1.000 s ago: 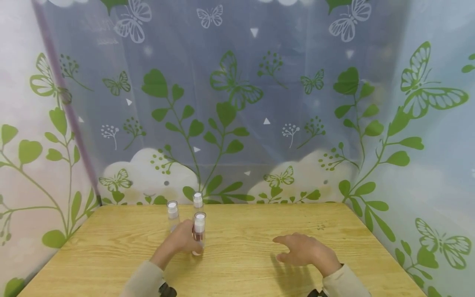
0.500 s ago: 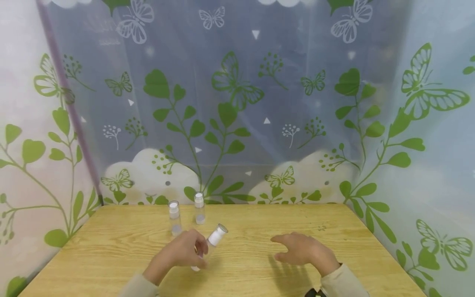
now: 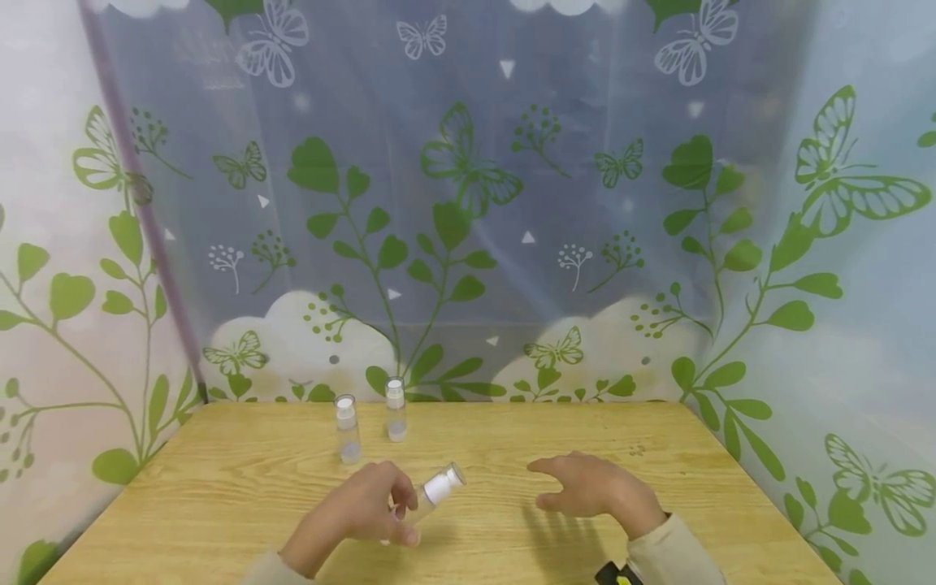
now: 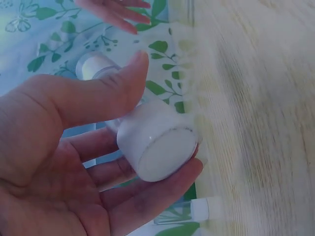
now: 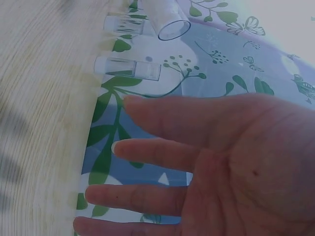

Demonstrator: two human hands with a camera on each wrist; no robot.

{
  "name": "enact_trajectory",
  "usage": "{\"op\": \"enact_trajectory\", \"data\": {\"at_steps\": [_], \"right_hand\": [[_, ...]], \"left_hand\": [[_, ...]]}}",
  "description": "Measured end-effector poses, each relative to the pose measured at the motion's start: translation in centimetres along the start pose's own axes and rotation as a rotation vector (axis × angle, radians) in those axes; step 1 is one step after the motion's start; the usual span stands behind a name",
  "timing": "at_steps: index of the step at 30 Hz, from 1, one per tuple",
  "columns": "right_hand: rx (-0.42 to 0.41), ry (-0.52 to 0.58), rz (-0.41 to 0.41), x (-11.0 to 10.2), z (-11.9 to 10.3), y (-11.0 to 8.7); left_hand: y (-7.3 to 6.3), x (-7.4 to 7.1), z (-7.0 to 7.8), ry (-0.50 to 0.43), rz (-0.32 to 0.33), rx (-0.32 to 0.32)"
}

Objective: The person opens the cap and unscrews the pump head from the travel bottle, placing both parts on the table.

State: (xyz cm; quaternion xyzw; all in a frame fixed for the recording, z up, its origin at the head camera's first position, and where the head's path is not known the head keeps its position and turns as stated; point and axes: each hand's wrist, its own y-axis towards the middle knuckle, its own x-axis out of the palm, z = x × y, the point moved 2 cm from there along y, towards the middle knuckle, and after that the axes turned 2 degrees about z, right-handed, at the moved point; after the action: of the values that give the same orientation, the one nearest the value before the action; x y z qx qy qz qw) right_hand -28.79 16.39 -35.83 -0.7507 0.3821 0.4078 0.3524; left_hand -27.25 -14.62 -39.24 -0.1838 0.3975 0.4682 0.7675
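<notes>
My left hand [image 3: 369,502] grips a small clear pump bottle [image 3: 439,487] with a white pump top under a clear cap. In the head view the bottle leans, its cap toward the right, above the wooden table. Thumb and fingers wrap its body in the left wrist view, where the white base [image 4: 155,142] faces the camera. My right hand [image 3: 594,486] hovers over the table to the right, holding nothing. Its fingers [image 5: 147,199] are straight and spread in the right wrist view. The held bottle's capped end [image 5: 168,22] shows above them.
Two similar bottles stand upright behind my left hand: a nearer one [image 3: 348,431] and a farther one [image 3: 396,410]. The wooden table [image 3: 497,455] ends at a back curtain [image 3: 556,268] printed with leaves and butterflies. More printed curtain hangs along both sides.
The left hand has drawn the bottle nearer and a little right, tipping it from upright to a strong lean rightward. The right hand has hardly moved. The two standing bottles stay in place.
</notes>
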Motion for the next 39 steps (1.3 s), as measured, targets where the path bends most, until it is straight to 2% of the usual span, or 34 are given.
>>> {"op": "enact_trajectory", "data": {"at_steps": [8, 15, 26, 39], "right_hand": [[-0.038, 0.008, -0.008, 0.0, -0.8, 0.1], [-0.099, -0.005, 0.002, 0.6, -1.3, 0.3], [-0.132, -0.003, 0.012, 0.6, -1.7, 0.0], [-0.247, 0.007, 0.032, 0.7, -2.1, 0.0]], "left_hand": [[-0.2, 0.3, 0.1, 0.052, 0.018, 0.012], [-0.5, 0.6, 0.2, 0.007, -0.001, 0.006], [-0.5, 1.0, 0.9, 0.051, 0.008, 0.025], [-0.7, 1.2, 1.4, 0.055, 0.010, 0.052]]}}
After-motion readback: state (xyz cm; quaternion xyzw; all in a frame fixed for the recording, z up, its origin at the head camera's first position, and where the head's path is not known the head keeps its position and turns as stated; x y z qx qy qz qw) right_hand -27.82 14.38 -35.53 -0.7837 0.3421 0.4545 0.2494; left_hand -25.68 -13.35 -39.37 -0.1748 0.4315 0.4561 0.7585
